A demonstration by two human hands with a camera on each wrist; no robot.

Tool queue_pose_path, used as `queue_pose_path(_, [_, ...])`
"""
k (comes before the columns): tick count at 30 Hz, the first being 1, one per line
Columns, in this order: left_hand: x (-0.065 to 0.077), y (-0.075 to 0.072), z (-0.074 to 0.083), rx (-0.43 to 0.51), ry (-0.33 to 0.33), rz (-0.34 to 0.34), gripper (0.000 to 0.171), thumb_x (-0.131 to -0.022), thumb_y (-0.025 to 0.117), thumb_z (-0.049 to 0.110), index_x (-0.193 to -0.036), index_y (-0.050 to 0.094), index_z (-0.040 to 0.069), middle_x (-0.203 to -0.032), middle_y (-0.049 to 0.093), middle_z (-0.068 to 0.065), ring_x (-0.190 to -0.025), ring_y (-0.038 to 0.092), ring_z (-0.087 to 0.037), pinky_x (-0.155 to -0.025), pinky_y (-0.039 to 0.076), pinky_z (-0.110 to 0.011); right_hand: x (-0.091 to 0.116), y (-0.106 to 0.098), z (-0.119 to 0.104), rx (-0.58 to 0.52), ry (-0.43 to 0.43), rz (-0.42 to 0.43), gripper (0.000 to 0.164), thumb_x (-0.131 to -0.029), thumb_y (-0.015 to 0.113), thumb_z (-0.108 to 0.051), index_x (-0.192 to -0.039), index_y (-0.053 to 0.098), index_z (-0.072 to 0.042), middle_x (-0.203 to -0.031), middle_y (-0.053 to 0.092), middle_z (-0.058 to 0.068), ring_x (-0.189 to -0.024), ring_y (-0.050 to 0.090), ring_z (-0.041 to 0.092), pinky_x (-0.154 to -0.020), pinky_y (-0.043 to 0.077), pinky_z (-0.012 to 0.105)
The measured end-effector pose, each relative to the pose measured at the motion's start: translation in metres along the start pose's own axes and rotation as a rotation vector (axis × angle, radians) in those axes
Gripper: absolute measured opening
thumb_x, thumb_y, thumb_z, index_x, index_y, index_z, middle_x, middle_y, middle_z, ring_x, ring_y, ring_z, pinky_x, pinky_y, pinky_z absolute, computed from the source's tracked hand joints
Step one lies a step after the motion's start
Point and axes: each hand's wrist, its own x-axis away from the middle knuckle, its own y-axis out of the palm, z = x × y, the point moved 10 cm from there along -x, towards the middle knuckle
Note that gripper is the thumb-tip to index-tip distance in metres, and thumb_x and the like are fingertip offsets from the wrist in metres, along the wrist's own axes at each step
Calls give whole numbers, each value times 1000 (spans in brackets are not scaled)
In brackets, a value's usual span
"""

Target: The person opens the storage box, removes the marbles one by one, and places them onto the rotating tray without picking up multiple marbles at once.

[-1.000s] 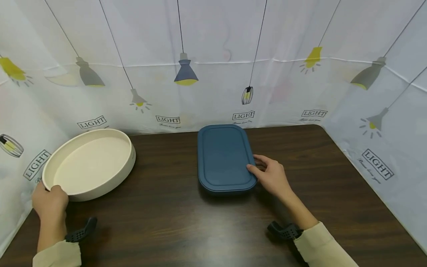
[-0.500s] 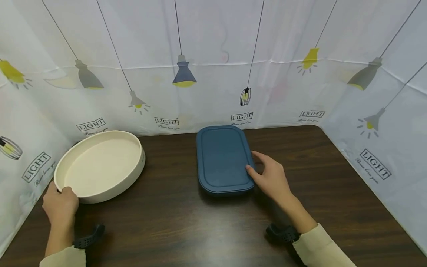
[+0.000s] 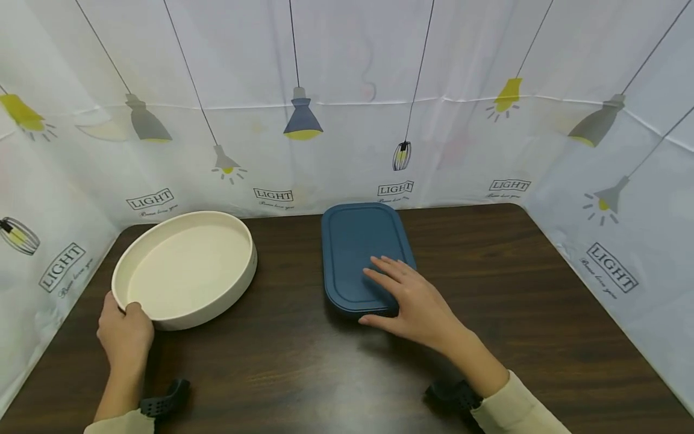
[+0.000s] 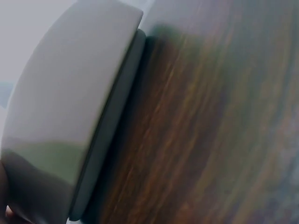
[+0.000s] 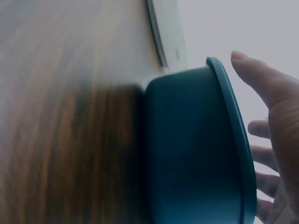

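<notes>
One tray point(image 3: 184, 265), cream-coloured and round with a low wall, was at the left part of the dark wooden bench point(image 3: 282, 343). The left hand point(image 3: 126, 337) held it at its near left edge: the grip was clamped on the wall, with the thumb up at the rim. The left wrist view showed the outer side of this wall and a dark base point(image 4: 112, 126) close to the wood; whether the base touched the bench, I could not tell.

To the right of the tray, and apart from it, a blue box point(image 5: 191, 144) stood on the bench, its long sides running toward the back. A blue lid point(image 3: 355, 238) lay on it. The right hand point(image 3: 420, 307) was over the near right corner of the box. Its grip was apart: the fingers point(image 3: 385, 282) were spread above the lid, and the thumb reached before the near end. Whether a fingertip touched the lid, I could not tell.

Both wrists wore black bands point(image 3: 165, 401), and the sleeves point(image 3: 517, 404) were light beige. Behind the bench hung a white cloth point(image 3: 347, 48), printed with lamps point(image 3: 302, 119).
</notes>
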Motion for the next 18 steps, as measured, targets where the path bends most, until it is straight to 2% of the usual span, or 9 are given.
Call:
queue_pose_path(4, [-2,0,-2,-4,-5,-6,61,-98,28,14,-159,32,13,-160,38,-19,-147,34,-45,-117,29,-61,-1,10,-7,52,-30,-36,83,-80,78,-59,-147,55,-16,-155,51,8,-145,46,28,-116,40,50])
queue_pose_path(8, [-7,-1,-7,5,-27,-27,61,-100,30,20,-161,27,15,-163,33,-17,-150,29,-43,-120,25,-59,-1,16,-10,87,-44,-42,76,-84,76,-54,-145,56,-14,-150,56,8,-143,49,27,-118,38,47])
queue_pose_path(12, [-12,1,-11,23,-50,-45,63,-102,30,25,-163,20,14,-167,25,-12,-154,21,-37,-125,19,-54,-1,17,-10,118,-55,-33,68,-87,74,-51,-143,59,-15,-148,59,8,-141,51,25,-118,38,44])
queue_pose_path(18, [-14,2,-13,49,-53,-42,62,-102,31,27,-163,20,16,-168,23,-8,-156,18,-33,-126,17,-50,0,16,-13,179,-78,-27,64,-89,71,-51,-141,61,-17,-148,58,7,-140,52,25,-116,40,43])
